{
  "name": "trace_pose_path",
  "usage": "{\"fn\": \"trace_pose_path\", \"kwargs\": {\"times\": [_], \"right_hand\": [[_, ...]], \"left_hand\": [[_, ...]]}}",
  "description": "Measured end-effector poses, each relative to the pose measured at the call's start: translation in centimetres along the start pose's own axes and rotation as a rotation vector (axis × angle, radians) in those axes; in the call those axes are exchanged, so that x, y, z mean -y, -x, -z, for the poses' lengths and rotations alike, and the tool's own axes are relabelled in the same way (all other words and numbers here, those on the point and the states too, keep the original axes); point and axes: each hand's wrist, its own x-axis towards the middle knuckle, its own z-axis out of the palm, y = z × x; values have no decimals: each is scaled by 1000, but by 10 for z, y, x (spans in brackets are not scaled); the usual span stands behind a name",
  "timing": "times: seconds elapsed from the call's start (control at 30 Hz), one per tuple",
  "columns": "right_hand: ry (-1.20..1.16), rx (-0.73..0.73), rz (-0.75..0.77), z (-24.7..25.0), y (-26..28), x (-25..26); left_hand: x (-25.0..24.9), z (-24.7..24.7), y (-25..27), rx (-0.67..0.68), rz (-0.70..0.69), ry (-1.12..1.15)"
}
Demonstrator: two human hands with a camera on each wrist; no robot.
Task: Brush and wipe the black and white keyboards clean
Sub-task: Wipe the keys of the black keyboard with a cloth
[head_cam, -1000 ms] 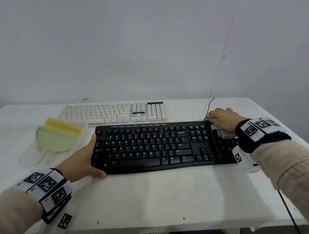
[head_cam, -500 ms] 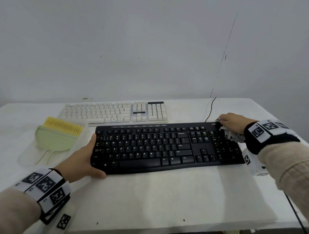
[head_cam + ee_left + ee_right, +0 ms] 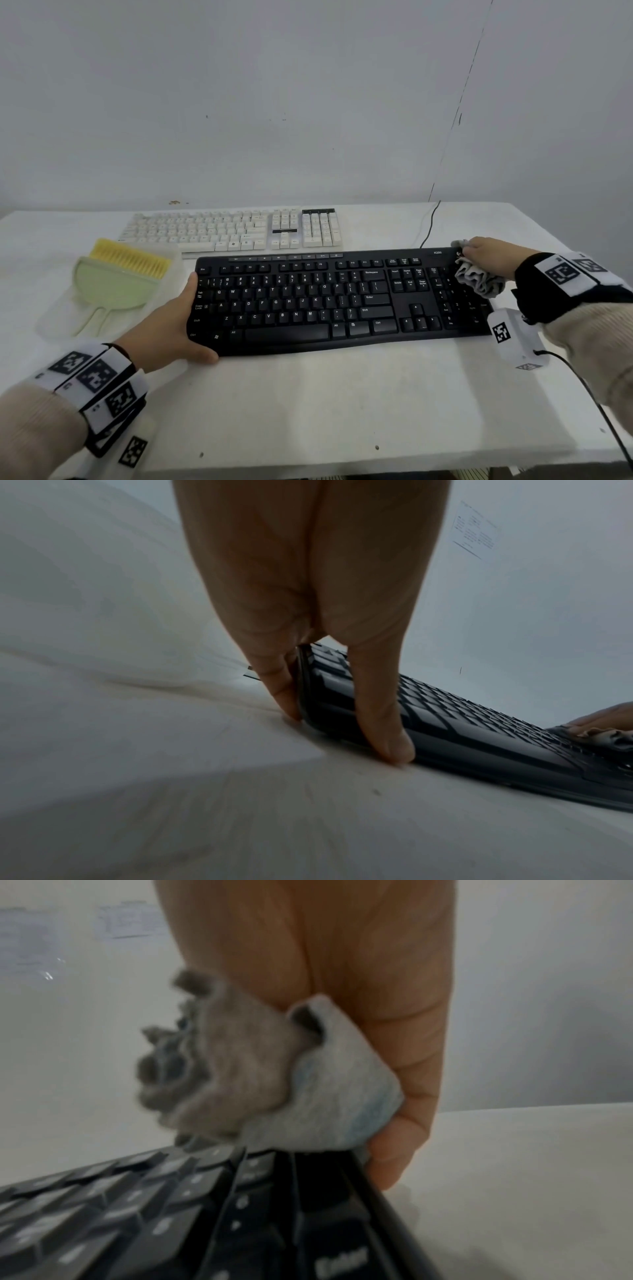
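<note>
My left hand (image 3: pixel 164 329) holds the left end of the black keyboard (image 3: pixel 308 301), thumb (image 3: pixel 383 718) on the front edge and fingers (image 3: pixel 277 680) along the side. My right hand (image 3: pixel 489 257) is curled round a gray cloth (image 3: pixel 479 277), bunched up and pressed on the far right corner of the keys. The white keyboard (image 3: pixel 233 229) lies just behind the black one. A brush (image 3: pixel 120 274) with yellow bristles rests to the left on the table (image 3: pixel 342 411).

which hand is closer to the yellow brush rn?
Left. The left hand holds the black keyboard's left end, beside the yellow brush; the right hand is at the far right end.
</note>
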Motion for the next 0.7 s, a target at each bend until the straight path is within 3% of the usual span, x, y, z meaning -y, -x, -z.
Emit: {"fn": "trace_pose_path", "kwargs": {"times": [0.37,0.7], "right_hand": [[147,63,-73,-4,38,-22],[598,197,-122,13,54,1]], "left_hand": [[-9,-1,5,-12,-29,9],[-12,-1,8,-45,-116,15]]}}
